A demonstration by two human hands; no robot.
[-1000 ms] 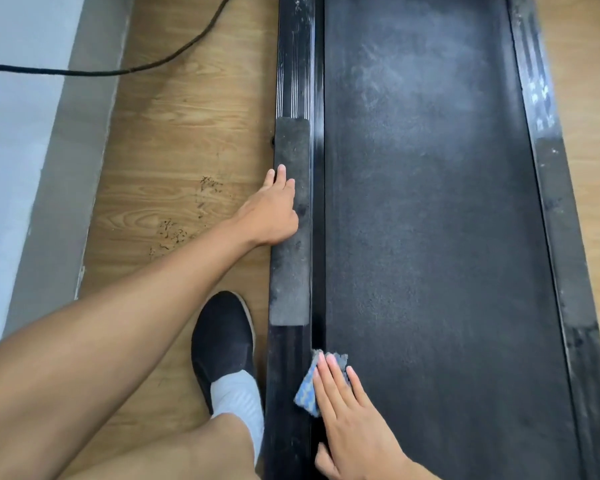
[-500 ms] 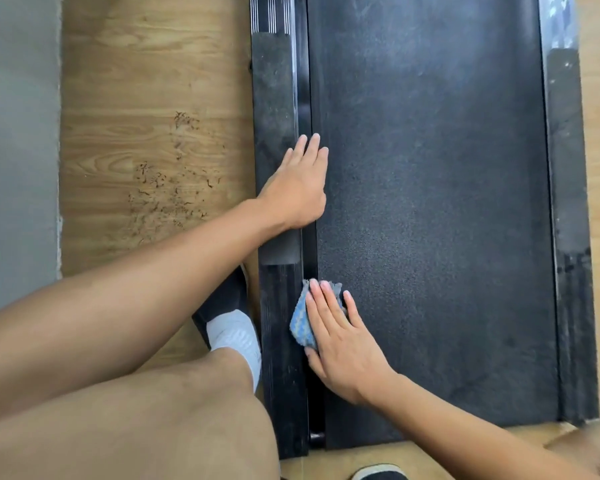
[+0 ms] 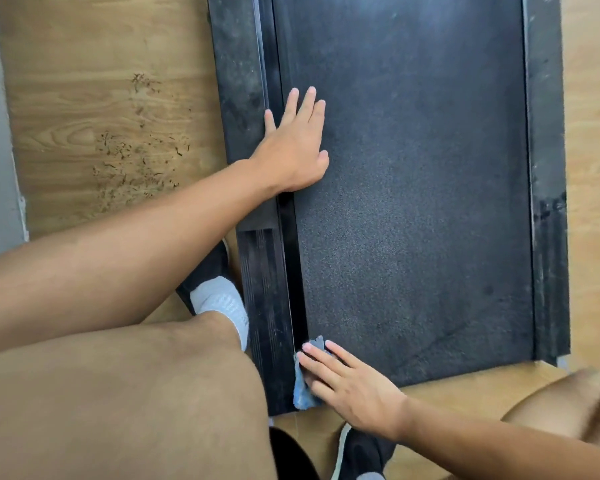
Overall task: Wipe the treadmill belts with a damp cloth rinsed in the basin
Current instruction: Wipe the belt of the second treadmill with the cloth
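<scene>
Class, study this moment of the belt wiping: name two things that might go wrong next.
The cloth under the right hand lies on the seam between belt and left side rail, so it may snag there. The left hand leans flat on the belt, which might slide under that weight.

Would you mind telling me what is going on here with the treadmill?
A person is wiping the treadmill belt. Their right hand presses a blue cloth with flat fingers onto its near left corner, against the left side rail. Their left hand rests flat farther up, across the belt's edge and that rail.
</scene>
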